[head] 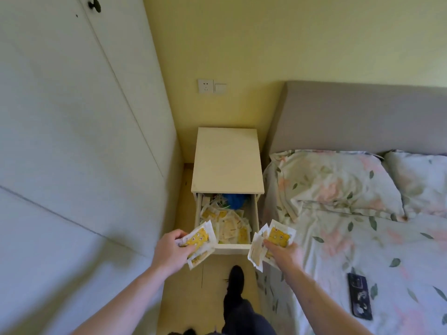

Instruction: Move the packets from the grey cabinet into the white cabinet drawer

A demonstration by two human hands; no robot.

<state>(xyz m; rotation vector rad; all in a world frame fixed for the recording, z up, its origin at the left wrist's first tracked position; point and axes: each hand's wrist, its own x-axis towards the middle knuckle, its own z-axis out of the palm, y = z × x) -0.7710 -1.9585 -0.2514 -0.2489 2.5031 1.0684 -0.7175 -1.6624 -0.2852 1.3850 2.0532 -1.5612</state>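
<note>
The left hand grips a small stack of yellow-printed packets at the open white cabinet drawer's front-left corner; the right hand grips another fan of packets at its front-right corner, against the bed edge. More packets fill the drawer. Print is unreadable.

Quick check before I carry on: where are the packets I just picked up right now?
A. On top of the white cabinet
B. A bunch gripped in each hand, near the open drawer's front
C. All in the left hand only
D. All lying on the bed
B: the left hand and the right hand each grip a bunch of packets by the front of the open drawer.
</note>
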